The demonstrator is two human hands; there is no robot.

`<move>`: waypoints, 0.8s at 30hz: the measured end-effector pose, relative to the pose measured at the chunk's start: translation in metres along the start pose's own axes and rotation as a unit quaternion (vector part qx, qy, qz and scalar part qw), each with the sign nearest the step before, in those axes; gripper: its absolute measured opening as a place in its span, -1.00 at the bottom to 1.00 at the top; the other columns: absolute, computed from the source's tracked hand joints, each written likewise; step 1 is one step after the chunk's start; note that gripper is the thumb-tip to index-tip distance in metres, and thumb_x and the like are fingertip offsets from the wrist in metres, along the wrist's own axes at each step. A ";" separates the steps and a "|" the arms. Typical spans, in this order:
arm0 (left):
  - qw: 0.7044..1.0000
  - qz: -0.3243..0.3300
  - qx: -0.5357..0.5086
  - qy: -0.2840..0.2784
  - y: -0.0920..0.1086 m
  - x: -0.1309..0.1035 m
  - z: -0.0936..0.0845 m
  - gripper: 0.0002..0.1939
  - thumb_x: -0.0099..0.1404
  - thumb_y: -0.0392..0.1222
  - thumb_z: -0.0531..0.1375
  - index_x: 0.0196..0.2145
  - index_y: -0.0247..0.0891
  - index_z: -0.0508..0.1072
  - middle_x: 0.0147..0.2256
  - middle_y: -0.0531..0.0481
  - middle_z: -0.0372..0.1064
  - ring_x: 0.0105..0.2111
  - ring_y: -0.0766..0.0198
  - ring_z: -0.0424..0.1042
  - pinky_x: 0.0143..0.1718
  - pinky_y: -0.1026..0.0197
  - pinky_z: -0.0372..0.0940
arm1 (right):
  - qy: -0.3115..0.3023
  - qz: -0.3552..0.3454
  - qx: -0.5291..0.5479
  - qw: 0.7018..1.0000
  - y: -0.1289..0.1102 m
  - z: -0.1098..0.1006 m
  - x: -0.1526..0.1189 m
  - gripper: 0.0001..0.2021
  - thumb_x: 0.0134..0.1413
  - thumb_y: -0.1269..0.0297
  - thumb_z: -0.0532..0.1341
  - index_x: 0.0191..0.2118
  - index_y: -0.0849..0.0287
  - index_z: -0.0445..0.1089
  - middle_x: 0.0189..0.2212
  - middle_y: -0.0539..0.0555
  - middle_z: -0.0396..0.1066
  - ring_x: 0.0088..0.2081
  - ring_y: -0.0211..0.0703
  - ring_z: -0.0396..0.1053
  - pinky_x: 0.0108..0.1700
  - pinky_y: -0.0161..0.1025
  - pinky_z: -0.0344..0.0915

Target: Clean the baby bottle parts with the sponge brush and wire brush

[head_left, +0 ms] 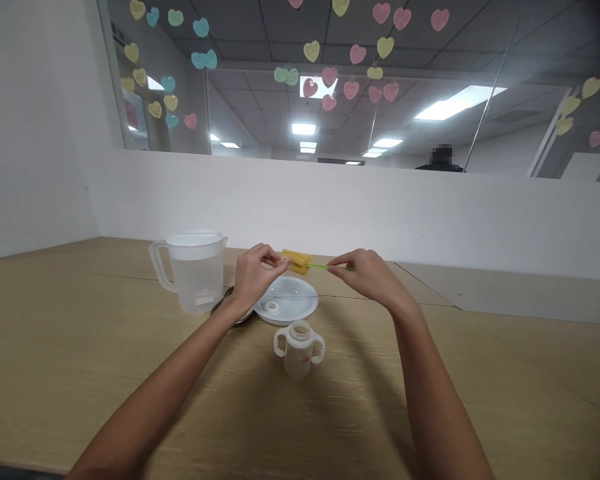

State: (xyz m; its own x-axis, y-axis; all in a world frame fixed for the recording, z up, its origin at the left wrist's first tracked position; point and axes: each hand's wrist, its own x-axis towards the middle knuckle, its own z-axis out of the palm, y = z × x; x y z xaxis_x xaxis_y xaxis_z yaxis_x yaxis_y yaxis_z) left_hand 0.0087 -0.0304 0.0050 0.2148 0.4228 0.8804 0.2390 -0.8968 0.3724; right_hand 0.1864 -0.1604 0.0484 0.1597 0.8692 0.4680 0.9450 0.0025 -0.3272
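My left hand (258,270) is closed in a pinch on a small clear piece (283,263), mostly hidden by the fingers. Across from it, my right hand (364,270) pinches a thin green stick (317,266) that points left toward that piece. Something yellow (298,257) shows between the hands; whether it joins the stick or lies behind it, I cannot tell. Below the hands stands a two-handled baby bottle (299,353), upright with its top uncovered. A white bottle ring (272,308) lies in a white plate (300,305) just behind the bottle.
A lidded clear pitcher (199,270) holding liquid stands at the left on the wooden table (105,347). A dark-rimmed dish (243,319) sits partly under my left wrist. A white wall (330,207) with a window borders the far side; a person's head shows beyond the glass.
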 end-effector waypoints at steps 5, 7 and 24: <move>1.000 0.015 0.013 -0.009 -0.003 0.004 -0.006 -0.81 0.08 -0.10 0.21 -0.50 -0.29 0.40 -0.46 0.02 0.37 -0.45 0.34 0.38 -0.36 0.29 0.33 | -0.004 0.008 -0.008 1.000 0.003 -0.003 -0.001 -0.76 0.02 0.24 0.10 -0.27 0.10 0.51 -0.33 0.03 0.48 -0.38 -0.18 0.36 -0.37 -0.32 0.19; 1.000 0.017 0.015 -0.018 -0.004 0.005 -0.007 -0.85 0.09 -0.13 0.20 -0.47 -0.28 0.41 -0.43 0.02 0.39 -0.42 0.33 0.39 -0.33 0.27 0.33 | -0.004 0.006 -0.007 1.000 0.004 -0.004 -0.002 -0.76 0.02 0.24 0.10 -0.27 0.10 0.51 -0.31 0.02 0.48 -0.36 -0.18 0.36 -0.36 -0.32 0.19; 0.982 0.154 0.097 0.046 -0.006 0.003 -0.006 -0.95 0.14 -0.27 0.17 -0.46 -0.28 0.36 -0.43 0.04 0.34 -0.38 0.36 0.34 -0.33 0.31 0.24 | -0.013 0.000 -0.001 1.000 -0.001 -0.010 -0.008 -0.75 0.02 0.25 0.10 -0.27 0.09 0.51 -0.32 0.01 0.48 -0.37 -0.18 0.36 -0.40 -0.31 0.19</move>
State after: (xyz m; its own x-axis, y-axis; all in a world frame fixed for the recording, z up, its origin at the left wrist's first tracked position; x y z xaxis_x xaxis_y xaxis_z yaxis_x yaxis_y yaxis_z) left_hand 0.0021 -0.0249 0.0070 0.2209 0.1139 0.9686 0.3538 -0.9349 0.0292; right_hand 0.1867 -0.1723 0.0532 0.1519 0.8814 0.4472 0.9454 0.0025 -0.3259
